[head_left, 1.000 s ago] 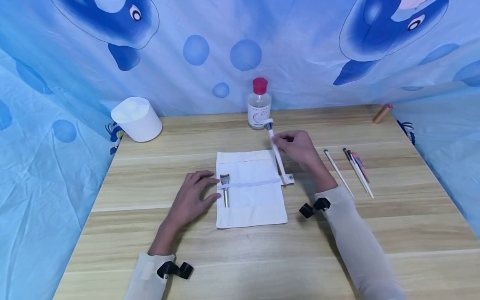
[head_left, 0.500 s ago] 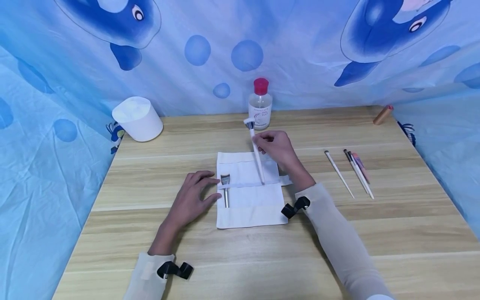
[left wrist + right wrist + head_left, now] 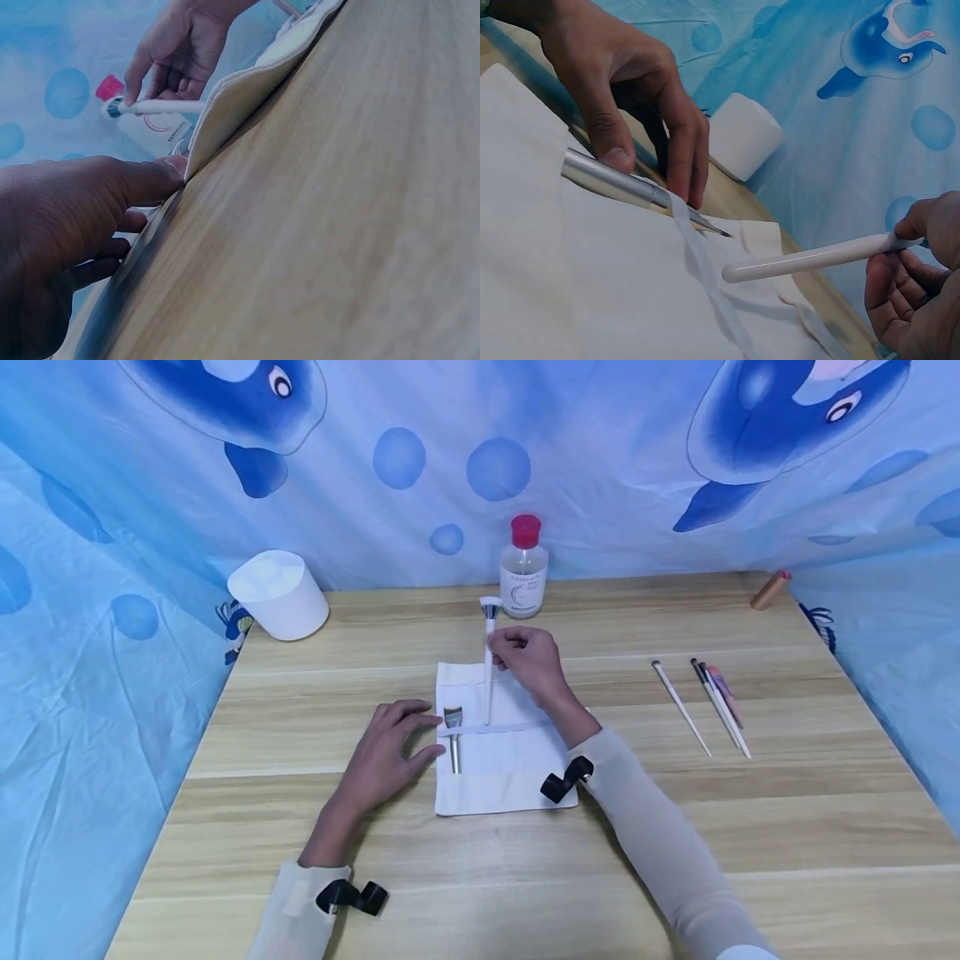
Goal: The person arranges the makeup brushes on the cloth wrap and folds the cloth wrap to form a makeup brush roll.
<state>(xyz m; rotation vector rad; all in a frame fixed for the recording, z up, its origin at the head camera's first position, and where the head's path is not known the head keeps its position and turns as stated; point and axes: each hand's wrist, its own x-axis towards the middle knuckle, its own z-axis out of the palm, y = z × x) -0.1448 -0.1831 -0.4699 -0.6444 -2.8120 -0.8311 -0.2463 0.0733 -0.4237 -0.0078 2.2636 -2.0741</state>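
Observation:
A white cloth brush roll [image 3: 510,777] lies unrolled on the table, with an elastic band [image 3: 517,727] across its middle. Under the band at its left sits a flat silver-handled makeup brush [image 3: 455,752]. My right hand [image 3: 528,660] pinches a white-handled makeup brush [image 3: 488,685] near its bristles; the bristles point up and away, and the handle's tip is close to the band in the right wrist view. Resting at the roll's left edge, my left hand [image 3: 386,747] has its fingers relaxed, the thumb touching the cloth edge in the left wrist view.
To the right lie a thin white brush [image 3: 681,707], more slim brushes [image 3: 723,710] and a pink one [image 3: 725,695]. A red-capped bottle [image 3: 523,581] and a white tissue roll [image 3: 281,597] stand at the back. A copper-coloured tube [image 3: 770,591] is at the far right.
My right hand has carried the white-handled brush leftward from the roll's right edge to above its middle-left, and the brush has turned more upright in the head view. The left hand has stayed put.

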